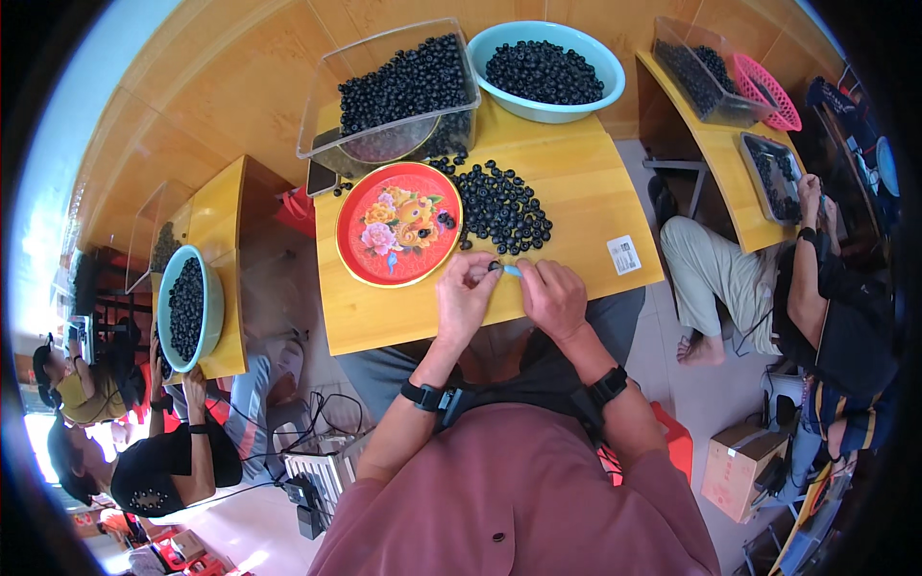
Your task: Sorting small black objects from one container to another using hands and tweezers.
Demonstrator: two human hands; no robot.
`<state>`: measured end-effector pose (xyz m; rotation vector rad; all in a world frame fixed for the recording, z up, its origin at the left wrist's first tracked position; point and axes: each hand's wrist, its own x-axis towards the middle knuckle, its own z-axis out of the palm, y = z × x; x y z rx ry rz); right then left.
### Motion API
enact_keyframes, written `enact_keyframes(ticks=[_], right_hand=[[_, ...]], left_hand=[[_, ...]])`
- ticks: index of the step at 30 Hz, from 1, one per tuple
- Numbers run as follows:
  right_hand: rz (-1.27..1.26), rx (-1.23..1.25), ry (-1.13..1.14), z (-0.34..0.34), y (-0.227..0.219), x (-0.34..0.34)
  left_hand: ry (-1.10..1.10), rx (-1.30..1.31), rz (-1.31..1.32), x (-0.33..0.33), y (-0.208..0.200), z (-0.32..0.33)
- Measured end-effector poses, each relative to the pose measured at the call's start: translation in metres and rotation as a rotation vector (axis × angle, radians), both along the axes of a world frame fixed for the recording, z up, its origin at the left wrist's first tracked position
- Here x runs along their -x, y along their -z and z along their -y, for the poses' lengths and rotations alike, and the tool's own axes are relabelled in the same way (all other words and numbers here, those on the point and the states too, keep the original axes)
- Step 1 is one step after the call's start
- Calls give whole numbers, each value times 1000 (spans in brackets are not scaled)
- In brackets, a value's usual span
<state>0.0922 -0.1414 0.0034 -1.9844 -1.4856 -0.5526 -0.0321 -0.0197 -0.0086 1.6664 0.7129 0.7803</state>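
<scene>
Near the table's front edge, my left hand (464, 300) pinches a small round black bead-like piece (495, 266) between thumb and fingertips. Closed around a slim light blue tool (513, 272), my right hand (558, 300) points its end at that piece; the tool's tip is too small to make out. Just beyond my hands lies a loose pile of the same black pieces (506, 206). Left of the pile is a round red tray (386, 273) with a floral print and a few black pieces in it.
Behind the tray stands a clear plastic bin (317, 130) of black pieces, beside a light blue basin (552, 110) of more. A white label (623, 254) sits on the table (403, 322) at right. People work at side tables left and right. Cables (327, 408) hang at lower left.
</scene>
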Motion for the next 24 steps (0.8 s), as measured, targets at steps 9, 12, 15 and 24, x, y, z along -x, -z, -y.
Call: enact_keyframes(ticks=[9, 12, 15, 24], right_hand=[[5, 8, -11, 2, 0, -1], [3, 13, -7, 1, -1, 0], [-10, 18, -9, 1, -2, 0], [-52, 28, 47, -2, -5, 1]], left_hand=[[17, -9, 31, 0, -1, 0], [30, 6, 31, 0, -1, 0], [62, 94, 81, 0, 2, -2], [94, 312, 255, 7, 0, -3]])
